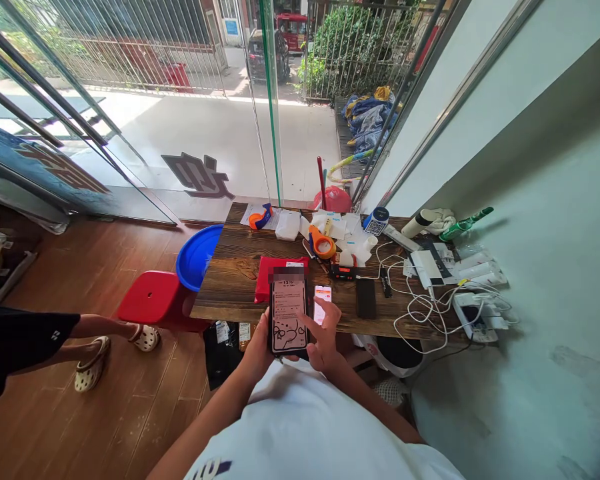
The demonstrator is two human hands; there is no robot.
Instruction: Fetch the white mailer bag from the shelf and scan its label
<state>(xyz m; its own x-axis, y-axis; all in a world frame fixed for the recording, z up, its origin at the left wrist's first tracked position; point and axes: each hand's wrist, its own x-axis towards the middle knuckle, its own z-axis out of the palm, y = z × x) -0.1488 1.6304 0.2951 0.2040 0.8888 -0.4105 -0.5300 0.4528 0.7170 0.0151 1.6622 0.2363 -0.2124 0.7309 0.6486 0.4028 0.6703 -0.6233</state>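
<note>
My left hand [257, 350] grips a black smartphone [289, 313] with a lit pink screen, held upright in front of me. My right hand [324, 337] is beside it, fingers curled, one finger reaching onto the phone's screen edge. Behind my right hand a second phone [322, 301] with a lit screen lies on the wooden table [230, 280]. A red pouch [267, 273] lies on the table just beyond the held phone.
A dark phone [365, 297], orange tape dispensers [323, 243], white papers, chargers and tangled white cables [420, 307] crowd the table. A blue basin [196, 257] and red stool [150, 297] stand left. Another person's legs in sandals [93, 363] are at left. Glass doors lie ahead.
</note>
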